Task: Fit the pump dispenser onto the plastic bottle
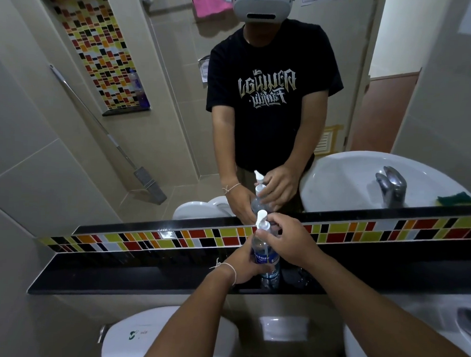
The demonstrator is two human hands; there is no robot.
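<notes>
A clear plastic bottle (265,255) with a blue label stands upright on the black ledge (134,277) below the mirror. My left hand (243,264) wraps around its lower body from the left. A white pump dispenser (261,220) sits on the bottle's neck, nozzle pointing up and left. My right hand (291,240) closes around the pump's collar from the right. The bottle's neck is hidden by my fingers. The mirror repeats both hands and the bottle.
A mirror (177,123) fills the wall above a band of coloured tiles (146,240). A white toilet tank (170,336) sits below the ledge. A white sink (437,332) with a tap is at the right. A mop shows in the reflection.
</notes>
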